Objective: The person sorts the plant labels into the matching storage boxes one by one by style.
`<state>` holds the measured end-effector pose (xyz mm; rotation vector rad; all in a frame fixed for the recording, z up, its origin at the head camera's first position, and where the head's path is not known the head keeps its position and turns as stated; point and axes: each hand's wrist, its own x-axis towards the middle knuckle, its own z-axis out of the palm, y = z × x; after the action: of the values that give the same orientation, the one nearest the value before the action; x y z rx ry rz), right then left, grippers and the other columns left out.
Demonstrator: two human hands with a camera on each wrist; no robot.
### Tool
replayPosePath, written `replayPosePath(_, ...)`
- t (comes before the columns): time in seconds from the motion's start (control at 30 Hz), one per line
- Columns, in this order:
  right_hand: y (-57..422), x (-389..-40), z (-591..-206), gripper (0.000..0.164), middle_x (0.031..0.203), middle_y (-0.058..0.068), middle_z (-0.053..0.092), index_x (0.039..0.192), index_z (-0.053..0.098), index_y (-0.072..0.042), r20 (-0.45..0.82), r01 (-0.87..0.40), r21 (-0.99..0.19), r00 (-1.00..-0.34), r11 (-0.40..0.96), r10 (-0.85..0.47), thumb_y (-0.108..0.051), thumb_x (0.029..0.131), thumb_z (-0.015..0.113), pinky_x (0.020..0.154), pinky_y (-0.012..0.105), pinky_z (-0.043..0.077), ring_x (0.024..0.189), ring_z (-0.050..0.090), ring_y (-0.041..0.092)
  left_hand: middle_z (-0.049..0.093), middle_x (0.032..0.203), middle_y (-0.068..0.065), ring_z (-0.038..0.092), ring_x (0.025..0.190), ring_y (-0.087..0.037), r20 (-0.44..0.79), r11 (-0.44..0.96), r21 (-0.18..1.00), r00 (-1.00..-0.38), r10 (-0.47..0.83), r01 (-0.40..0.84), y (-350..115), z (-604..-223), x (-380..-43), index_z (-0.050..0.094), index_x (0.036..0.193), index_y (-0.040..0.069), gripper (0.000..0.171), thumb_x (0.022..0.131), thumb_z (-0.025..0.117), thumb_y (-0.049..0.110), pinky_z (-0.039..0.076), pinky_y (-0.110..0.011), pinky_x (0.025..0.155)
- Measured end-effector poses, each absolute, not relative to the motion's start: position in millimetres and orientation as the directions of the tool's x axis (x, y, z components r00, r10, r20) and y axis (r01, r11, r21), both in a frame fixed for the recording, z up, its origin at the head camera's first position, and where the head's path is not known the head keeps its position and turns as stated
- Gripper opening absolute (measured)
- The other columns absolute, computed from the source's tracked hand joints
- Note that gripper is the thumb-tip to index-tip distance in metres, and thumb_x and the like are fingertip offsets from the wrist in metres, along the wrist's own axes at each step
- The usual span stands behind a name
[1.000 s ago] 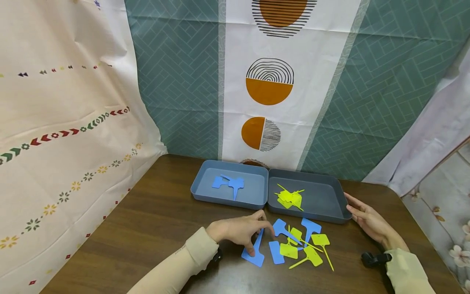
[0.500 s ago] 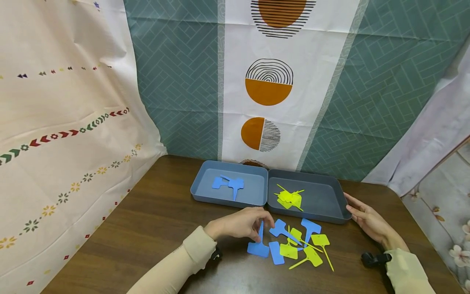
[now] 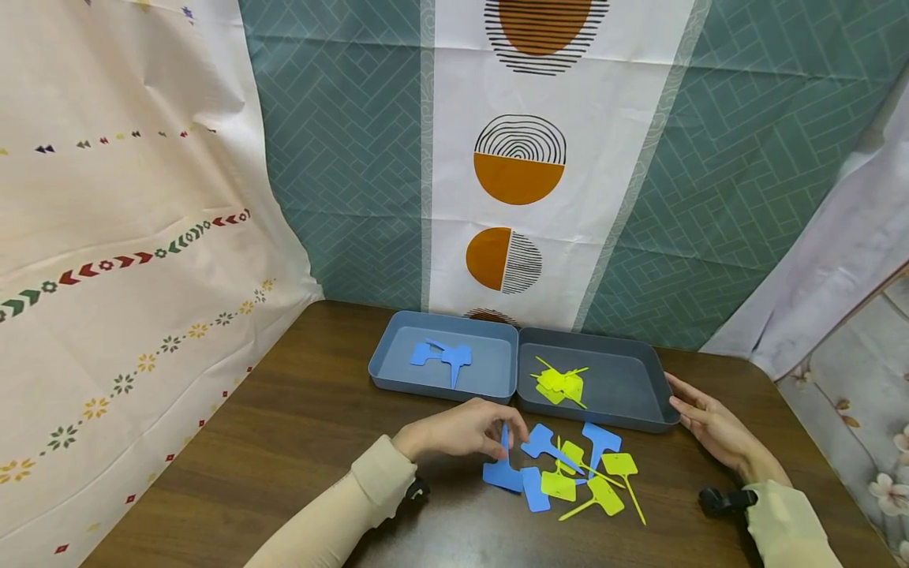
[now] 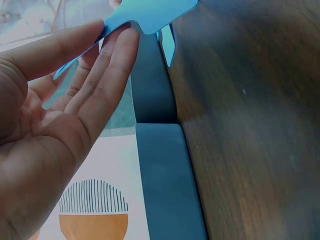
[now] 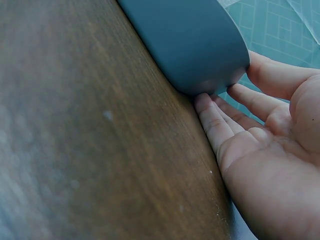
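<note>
My left hand [image 3: 461,430] pinches a blue T-shaped plant label [image 3: 503,476] by its stem between thumb and fingers, above the table in front of the trays. In the left wrist view the broad head of this plant label [image 4: 155,12] points away from the fingertips. On the right, my right hand [image 3: 713,422] touches the right end of the dark grey tray [image 3: 639,420] with fairly straight fingers; the thumb and fingertips [image 5: 204,102] lie against its rounded corner. Several yellow plant labels [image 3: 558,486] and blue plant labels [image 3: 601,442] lie overlapping between the hands.
A blue-grey tray [image 3: 440,390] holding a few blue labels [image 3: 456,356] stands against the dark tray's left side. Yellow labels [image 3: 561,384] are heaped in the dark tray. The brown wooden table [image 3: 298,410] meets hanging cloths [image 3: 341,158] at the back and sides.
The blue label in my left hand has swung to point its head toward the front and shifted slightly right, its stem now between the fingers. My right hand stays at the dark tray.
</note>
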<state>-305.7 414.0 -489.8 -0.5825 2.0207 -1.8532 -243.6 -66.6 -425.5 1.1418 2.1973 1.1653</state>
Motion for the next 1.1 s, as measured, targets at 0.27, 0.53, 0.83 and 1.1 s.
replayPosePath(0.27,413.4,-304.5,-489.3,0.063,0.165,-0.009,0.02,0.166,-0.002,-0.003,0.037,-0.071,-0.996,-0.86,0.048,-0.509,-0.011,0.115,0.034,0.1,0.009,0.038,0.133,0.04,-0.015,0.063,0.098,-0.011,0.073,0.076,-0.019,0.018,0.283,0.877,-0.615,0.788,0.388,-70.9,-420.7,-245.6,0.067,0.119,0.003,0.022,0.099,0.065,-0.006,0.063,-0.041,0.075)
replayPosePath(0.53,413.4,-303.4,-487.5,0.064,0.172,-0.003,0.008,0.167,-0.002,-0.006,0.016,-0.056,-0.996,-0.861,0.063,-0.508,-0.012,0.115,0.035,0.097,0.009,0.039,0.133,0.039,-0.017,0.066,0.098,-0.007,0.071,0.081,-0.033,0.074,0.282,0.873,-0.68,0.729,0.398,-79.0,-408.0,-248.7,0.067,0.121,0.01,0.021,0.102,0.065,0.001,0.062,-0.048,0.08)
replayPosePath(0.83,412.9,-304.1,-488.3,0.063,0.168,-0.005,0.014,0.166,-0.001,-0.005,0.023,-0.066,-0.996,-0.864,0.067,-0.503,-0.011,0.115,0.035,0.098,0.009,0.039,0.132,0.039,-0.017,0.066,0.106,-0.007,0.069,0.084,-0.02,0.176,0.306,0.831,-0.743,0.646,0.464,-94.4,-393.7,-254.3,0.068,0.125,0.011,0.026,0.101,0.068,0.003,0.061,-0.037,0.079)
replayPosePath(1.1,412.6,-304.5,-488.4,0.064,0.167,-0.006,0.017,0.166,0.0,-0.005,0.023,-0.07,-0.995,-0.865,0.075,-0.501,-0.011,0.115,0.036,0.097,0.009,0.039,0.132,0.04,-0.017,0.061,0.111,-0.018,0.07,0.091,-0.025,0.182,0.249,0.888,-0.792,0.583,0.387,-108.8,-386.8,-260.0,0.063,0.131,0.011,0.032,0.1,0.068,0.002,0.063,-0.036,0.075)
